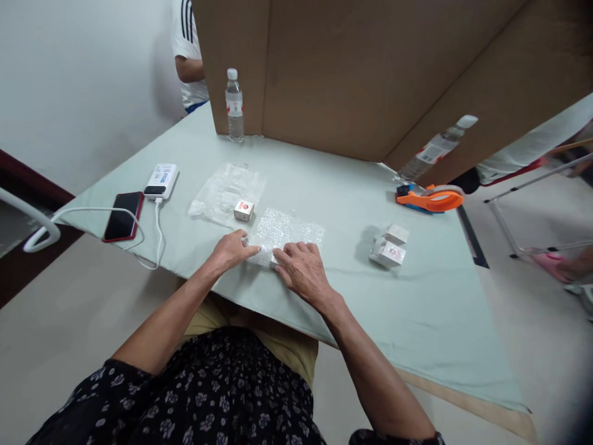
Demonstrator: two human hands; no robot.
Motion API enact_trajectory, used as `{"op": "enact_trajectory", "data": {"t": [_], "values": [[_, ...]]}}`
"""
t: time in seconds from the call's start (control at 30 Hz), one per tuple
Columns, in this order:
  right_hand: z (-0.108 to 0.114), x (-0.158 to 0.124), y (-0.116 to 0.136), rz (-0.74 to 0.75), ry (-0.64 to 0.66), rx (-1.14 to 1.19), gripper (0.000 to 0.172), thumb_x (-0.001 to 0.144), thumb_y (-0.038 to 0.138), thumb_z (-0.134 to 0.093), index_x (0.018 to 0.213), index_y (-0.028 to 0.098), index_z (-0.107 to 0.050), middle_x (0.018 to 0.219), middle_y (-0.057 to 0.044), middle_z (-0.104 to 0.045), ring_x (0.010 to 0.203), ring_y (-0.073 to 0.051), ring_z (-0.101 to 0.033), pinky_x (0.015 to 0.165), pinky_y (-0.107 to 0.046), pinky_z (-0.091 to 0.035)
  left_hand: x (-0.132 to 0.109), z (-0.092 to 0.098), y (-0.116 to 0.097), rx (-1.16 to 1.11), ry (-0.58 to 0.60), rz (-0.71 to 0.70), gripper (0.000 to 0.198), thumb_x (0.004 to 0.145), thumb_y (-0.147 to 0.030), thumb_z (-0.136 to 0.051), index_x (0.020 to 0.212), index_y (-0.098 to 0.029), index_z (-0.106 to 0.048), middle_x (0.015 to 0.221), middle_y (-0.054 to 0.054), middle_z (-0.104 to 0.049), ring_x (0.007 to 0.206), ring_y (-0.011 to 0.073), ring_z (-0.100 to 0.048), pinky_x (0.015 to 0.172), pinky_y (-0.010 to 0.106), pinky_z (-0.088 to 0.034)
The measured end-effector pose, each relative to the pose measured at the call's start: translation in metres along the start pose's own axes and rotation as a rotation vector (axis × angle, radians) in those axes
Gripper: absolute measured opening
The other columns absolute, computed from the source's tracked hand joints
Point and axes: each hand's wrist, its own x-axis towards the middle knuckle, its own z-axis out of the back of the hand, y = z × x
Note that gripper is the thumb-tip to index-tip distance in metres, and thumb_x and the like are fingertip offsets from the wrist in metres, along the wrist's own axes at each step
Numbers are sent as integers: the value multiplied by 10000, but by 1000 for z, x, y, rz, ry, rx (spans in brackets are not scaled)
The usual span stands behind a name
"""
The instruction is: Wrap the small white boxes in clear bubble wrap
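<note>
Pressing bubble wrap sheet [290, 232] flat at near edge of desk [417, 309], likely to smooth it: left hand [231, 249], right hand [302, 267] on top, fingers extended, clasping nothing. Small box [243, 210] just beside its far-left corner.

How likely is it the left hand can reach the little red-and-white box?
Probably yes: the left hand rests on the bubble wrap, and the box sits just beyond it with nothing between.

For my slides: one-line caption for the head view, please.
Left hand and right hand rest on a bubble-wrap sheet on the green table, a small box just beyond.
</note>
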Motion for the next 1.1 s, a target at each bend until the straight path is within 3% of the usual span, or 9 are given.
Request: {"op": "enact_trajectory", "data": {"t": [0.23,0.3,0.4,0.57,0.8,0.9,0.97,1.03,1.1], "values": [[3,4,-1,15,13,18,116,905,312,-611,989,232,-621,964,-87,-647,881,-256,-499,755,-393,-286,14,-14,-11,-52,68,-14,159,639,-306,-651,606,-189,-549,552,-40,-523,567,135,-500,525,241,-335],[3,6,0,14,34,14,135,890,314,-633,993,227,-629,963,-90,-645,888,-259,-502,756,-394,-284,12,-16,-18,-98,35,-14,127,636,-242,-605,563,-188,-516,533,-48,-499,553,119,-466,520,237,-316],[2,7,0,9,48,4,155,879,305,-649,1010,223,-637,955,-96,-643,899,-260,-501,758,-393,-279,6,-20,-31,-263,1,-10,116,619,-187,-594,558,-185,-495,536,-50,-493,538,105,-455,506,229,-318],[-1,5,0,12,27,12,159,893,293,-627,1033,219,-626,959,-99,-648,906,-259,-495,749,-386,-275,0,-27,-47,-710,161,119,118,631,-153,-581,623,-190,-468,475,-73,-461,412,89,-450,412,209,-368],[1,2,1,7,27,57,174,858,245,-613,1022,186,-610,988,-99,-671,921,-254,-526,787,-383,-295,-5,-12,-54,-851,347,173,160,640,-131,-588,796,-147,-552,521,-47,-548,456,108,-542,483,243,-502],[4,0,2,-70,1,183,179,829,203,-592,1007,180,-595,975,-90,-686,920,-251,-560,836,-388,-330,-10,-8,-56,-788,373,127,213,669,-139,-584,882,-128,-583,631,-26,-594,513,107,-570,562,265,-523],[4,-7,3,-101,-52,309,199,819,189,-576,1018,192,-592,991,-73,-697,958,-245,-585,893,-390,-351,-14,-13,-56,-613,323,12,210,694,-152,-573,900,-130,-607,677,-18,-603,541,110,-570,582,262,-502],[1,-22,1,-156,-169,404,219,836,218,-567,1052,206,-602,1106,-78,-691,1080,-253,-582,962,-403,-356,-17,-21,-55,-371,226,-143,182,713,-177,-578,881,-140,-636,727,-1,-614,625,131,-585,637,270,-493],[-6,-43,-2,-340,-322,453,251,864,293,-557,1092,201,-612,1221,-107,-658,1171,-271,-559,989,-424,-372,-18,-30,-55,-141,140,-267,154,737,-213,-588,857,-151,-662,793,23,-626,736,161,-598,728,292,-492]]}}
